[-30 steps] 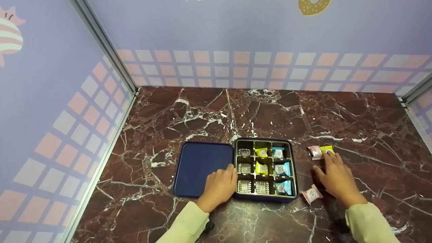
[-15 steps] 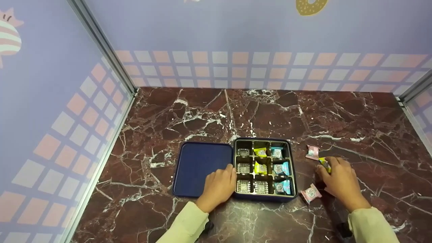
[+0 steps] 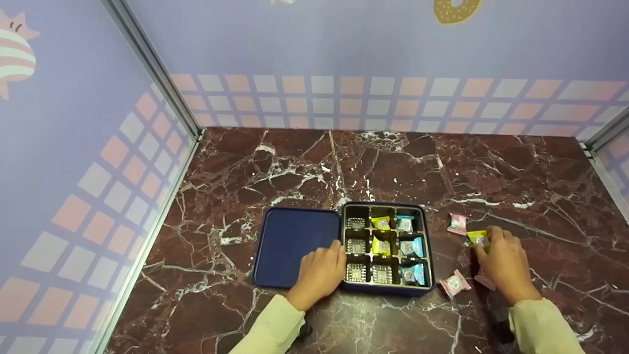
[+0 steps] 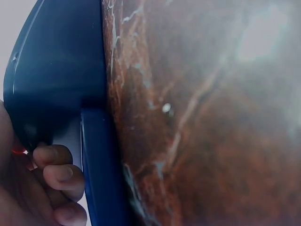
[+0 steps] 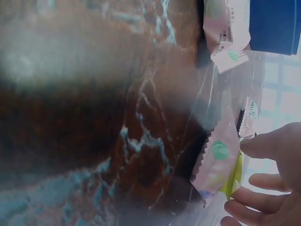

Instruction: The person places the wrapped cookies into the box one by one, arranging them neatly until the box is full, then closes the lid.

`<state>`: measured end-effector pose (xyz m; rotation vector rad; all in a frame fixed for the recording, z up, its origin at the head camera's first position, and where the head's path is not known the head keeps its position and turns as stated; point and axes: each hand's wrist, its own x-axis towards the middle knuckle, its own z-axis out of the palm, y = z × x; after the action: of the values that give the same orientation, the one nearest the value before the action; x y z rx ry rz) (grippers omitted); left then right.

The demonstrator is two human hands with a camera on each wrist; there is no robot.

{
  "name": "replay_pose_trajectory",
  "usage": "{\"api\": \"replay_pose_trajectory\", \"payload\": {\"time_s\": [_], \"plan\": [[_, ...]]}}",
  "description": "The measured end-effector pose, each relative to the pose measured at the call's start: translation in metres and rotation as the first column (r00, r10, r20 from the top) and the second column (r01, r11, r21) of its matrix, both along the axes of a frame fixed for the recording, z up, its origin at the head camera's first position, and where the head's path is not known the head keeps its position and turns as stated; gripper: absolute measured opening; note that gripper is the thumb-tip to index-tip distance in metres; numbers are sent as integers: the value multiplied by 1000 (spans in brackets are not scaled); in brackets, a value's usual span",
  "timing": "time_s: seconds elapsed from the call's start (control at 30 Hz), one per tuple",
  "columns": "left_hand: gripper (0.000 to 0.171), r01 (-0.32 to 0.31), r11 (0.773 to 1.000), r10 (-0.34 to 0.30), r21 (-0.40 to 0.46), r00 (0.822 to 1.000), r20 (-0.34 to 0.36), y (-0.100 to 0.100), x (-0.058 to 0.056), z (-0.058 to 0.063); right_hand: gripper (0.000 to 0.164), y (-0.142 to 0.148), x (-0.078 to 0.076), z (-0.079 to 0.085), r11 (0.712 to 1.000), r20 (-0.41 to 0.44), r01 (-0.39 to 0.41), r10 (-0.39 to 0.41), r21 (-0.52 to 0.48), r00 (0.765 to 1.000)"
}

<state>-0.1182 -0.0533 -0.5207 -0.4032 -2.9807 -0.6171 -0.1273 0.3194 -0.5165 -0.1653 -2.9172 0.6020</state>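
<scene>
A dark blue tin with a nine-compartment tray stands in the head view. Yellow-wrapped candies sit in its middle column and blue-wrapped candies in the right one. My left hand holds the tin's left edge with curled fingers, above the lid; its fingers show in the left wrist view. To the right of the tin, my right hand pinches a yellow-wrapped candy on the tabletop, partly hidden by the fingers. In the right wrist view a pink-wrapped candy stands before it.
Pink-wrapped candies lie loose right of the tin: one farther back, one near the tin's corner, and one partly under my right hand. Patterned panels border the marbled table at the back and sides.
My right hand has drawn the yellow candy towards me, away from the far pink candy, then slightly rightward. My left hand has stayed at the tin's edge.
</scene>
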Motion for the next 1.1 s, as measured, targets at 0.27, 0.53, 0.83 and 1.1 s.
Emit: {"api": "replay_pose_trajectory", "payload": {"time_s": [0.27, 0.53, 0.83, 1.1], "plan": [[28, 5, 1000, -5, 1, 999, -47, 1, 2, -2, 35, 0, 1, -3, 1000, -53, -1, 2, 15, 999], [28, 4, 1000, -4, 5, 999, -44, 1, 2, -1, 33, -2, 2, -3, 1000, -86, -12, 13, 12, 996], [28, 3, 1000, -3, 11, 1000, -14, 1, 1, 1, 32, -2, 5, -1, 1000, -115, -10, 7, -21, 993], [28, 1, 1000, -1, 5, 1000, -16, 0, 1, 1, 35, -4, 8, 4, 998, -79, 5, -10, -59, 997]]}}
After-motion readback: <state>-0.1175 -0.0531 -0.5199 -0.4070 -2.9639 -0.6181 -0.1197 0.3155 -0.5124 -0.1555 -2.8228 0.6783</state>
